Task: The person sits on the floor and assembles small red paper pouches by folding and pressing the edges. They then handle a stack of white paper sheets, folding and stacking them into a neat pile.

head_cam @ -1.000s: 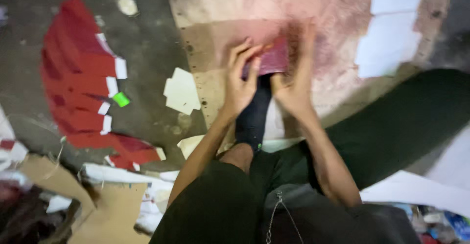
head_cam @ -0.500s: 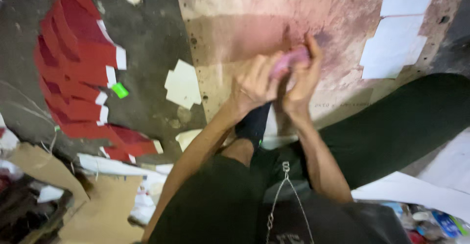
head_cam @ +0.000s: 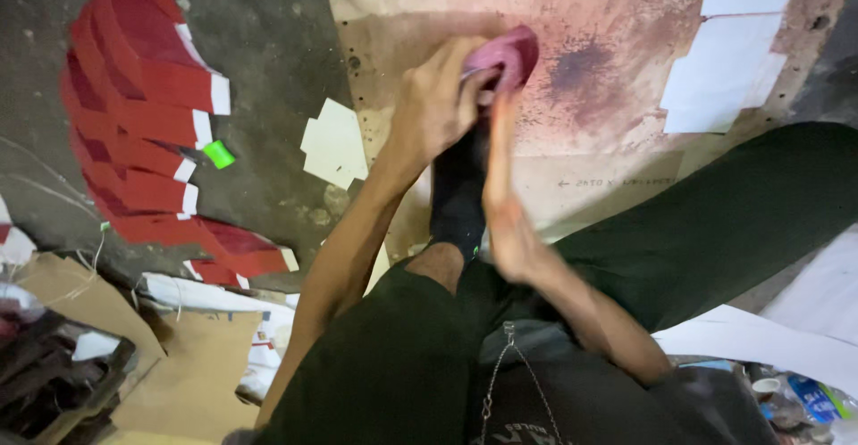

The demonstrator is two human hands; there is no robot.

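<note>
Far left on the grey concrete floor [head_cam: 277, 43], a fanned row of flat red cards with white tabs [head_cam: 134, 132] lies beside a small green scrap [head_cam: 218, 154] and a pale cut-out card piece [head_cam: 335, 144]. The left hand [head_cam: 438, 105] reaches forward, fingers [head_cam: 465, 56] curled tight around a soft, crumpled pink cloth wad [head_cam: 509, 52] pressed on the stained, red-smeared board [head_cam: 608, 43]. The right hand [head_cam: 505, 195] stands edge-on, fingers straight and loose, fingertips touching the wad.
</note>
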